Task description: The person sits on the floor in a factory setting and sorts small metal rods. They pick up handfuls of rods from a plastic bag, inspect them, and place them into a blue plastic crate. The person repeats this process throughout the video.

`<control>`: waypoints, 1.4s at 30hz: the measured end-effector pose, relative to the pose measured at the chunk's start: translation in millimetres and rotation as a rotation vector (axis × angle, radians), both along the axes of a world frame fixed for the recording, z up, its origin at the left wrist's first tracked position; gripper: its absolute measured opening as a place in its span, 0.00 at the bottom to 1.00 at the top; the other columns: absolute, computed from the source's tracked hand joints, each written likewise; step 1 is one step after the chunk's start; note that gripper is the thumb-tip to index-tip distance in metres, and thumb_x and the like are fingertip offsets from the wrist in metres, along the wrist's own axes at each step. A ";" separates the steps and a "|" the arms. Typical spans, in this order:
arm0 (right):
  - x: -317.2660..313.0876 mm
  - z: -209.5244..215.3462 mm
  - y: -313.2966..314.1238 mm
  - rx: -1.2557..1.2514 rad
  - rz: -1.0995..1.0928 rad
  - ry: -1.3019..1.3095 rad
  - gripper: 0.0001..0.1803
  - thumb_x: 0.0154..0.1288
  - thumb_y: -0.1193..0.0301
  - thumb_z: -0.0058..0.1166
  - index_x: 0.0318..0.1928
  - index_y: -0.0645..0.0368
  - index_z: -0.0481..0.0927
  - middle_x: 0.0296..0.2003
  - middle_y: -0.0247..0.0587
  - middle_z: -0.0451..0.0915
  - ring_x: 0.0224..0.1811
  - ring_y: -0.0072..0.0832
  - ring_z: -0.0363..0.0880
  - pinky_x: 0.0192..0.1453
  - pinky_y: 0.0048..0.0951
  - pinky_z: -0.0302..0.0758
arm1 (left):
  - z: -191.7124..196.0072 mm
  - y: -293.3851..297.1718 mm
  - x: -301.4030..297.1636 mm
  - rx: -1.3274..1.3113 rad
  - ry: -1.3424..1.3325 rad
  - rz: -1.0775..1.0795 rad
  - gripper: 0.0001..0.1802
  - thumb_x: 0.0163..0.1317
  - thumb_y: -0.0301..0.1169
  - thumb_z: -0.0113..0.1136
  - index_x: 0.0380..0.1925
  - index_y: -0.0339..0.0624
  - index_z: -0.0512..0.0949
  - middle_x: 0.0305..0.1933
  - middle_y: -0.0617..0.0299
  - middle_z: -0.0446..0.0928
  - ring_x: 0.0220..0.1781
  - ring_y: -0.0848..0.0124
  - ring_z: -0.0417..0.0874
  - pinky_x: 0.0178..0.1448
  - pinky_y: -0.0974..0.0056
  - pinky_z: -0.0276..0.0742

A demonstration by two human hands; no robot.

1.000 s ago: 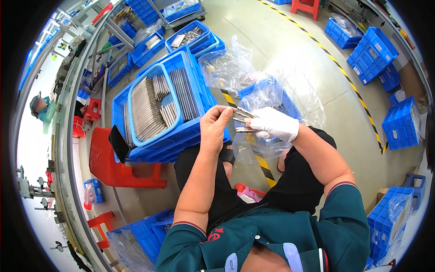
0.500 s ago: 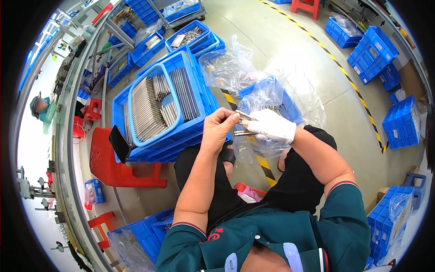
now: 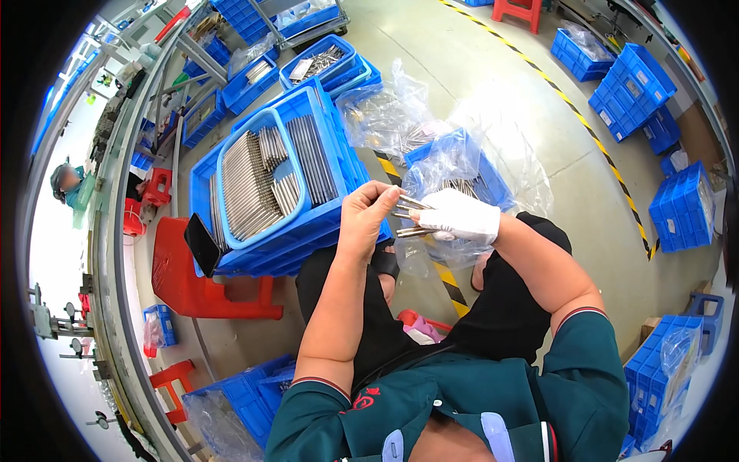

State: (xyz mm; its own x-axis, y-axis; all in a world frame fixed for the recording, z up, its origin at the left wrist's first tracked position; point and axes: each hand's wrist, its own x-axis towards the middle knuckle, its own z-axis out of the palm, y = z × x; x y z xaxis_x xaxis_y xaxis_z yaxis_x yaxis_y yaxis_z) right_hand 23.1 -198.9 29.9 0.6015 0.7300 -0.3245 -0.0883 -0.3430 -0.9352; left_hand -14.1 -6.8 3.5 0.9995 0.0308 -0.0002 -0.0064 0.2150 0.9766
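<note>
My right hand (image 3: 460, 215), in a white glove, is closed around several thin metal rods (image 3: 414, 231) whose ends stick out to the left. My bare left hand (image 3: 369, 209) pinches the tip of one rod at the upper end of that bunch. To the left, a light-blue tray (image 3: 223, 192) holds rows of similar rods and rests on a stack of blue crates (image 3: 350, 202). Beyond my right hand stands a blue crate (image 3: 496, 185) lined with clear plastic, with more rods inside.
A black phone-like slab (image 3: 202, 245) leans at the crate stack's near corner, beside a red stool (image 3: 181, 269). Clear plastic bags (image 3: 385, 115) lie on the floor. Blue crates (image 3: 681, 208) are stacked at the right. Another person (image 3: 71, 185) is at the far left.
The rods in my gloved hand have fanned apart and point out further. My left fingers have shifted slightly left and down, still at the rod tips.
</note>
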 end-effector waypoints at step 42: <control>11.4 -15.7 40.0 0.844 -0.612 0.263 0.07 0.70 0.69 0.47 0.35 0.57 0.68 0.25 0.35 0.71 0.25 0.24 0.71 0.31 0.24 0.72 | -36.7 -56.8 21.3 -1.037 0.488 0.042 0.19 0.73 0.41 0.36 0.45 0.39 0.71 0.52 0.53 0.75 0.56 0.61 0.75 0.64 0.55 0.68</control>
